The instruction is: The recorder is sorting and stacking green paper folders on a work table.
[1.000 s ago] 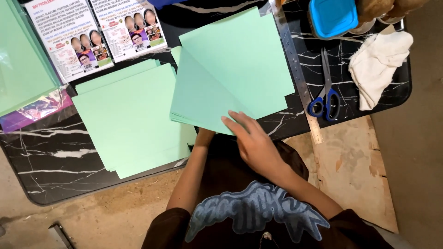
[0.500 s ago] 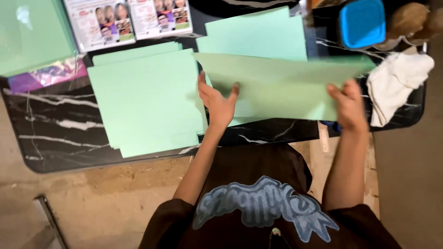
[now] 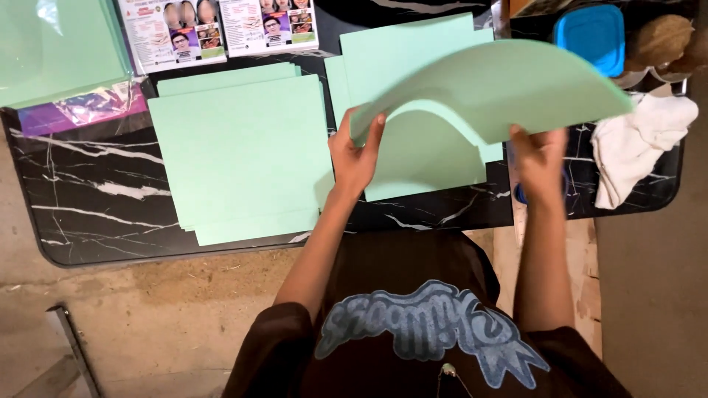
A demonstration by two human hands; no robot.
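Two hands hold one large mint-green sheet (image 3: pixel 501 81) lifted off the black marbled surface (image 3: pixel 96 199), bowed into an arch above the right-hand stack (image 3: pixel 413 158). The left hand (image 3: pixel 356 151) pinches the sheet's near-left edge, fingers curled over the top and thumb beneath; the right hand (image 3: pixel 540 158) grips it from below toward 3 o'clock, its fingers mostly hidden behind the paper, so how tightly it closes cannot be told. With the sheet curved this hard, a crease or kink seems the likeliest fault, brought on by the hands moving closer together or by either pinch tightening. A slip at the left hand's narrow hold would probably let the paper spring flat and slide askew over the stack, disturbing its loosely squared edges. The sheet's far corner hangs close to the blue box (image 3: pixel 597 37) at 1 o'clock and above the white cloth (image 3: pixel 638 144) at 3 o'clock; a wide sweep could knock or drag either. A second stack (image 3: pixel 243 158) lies at 10 o'clock, well apart from the lifted sheet, and looks safe unless the paper swings left.
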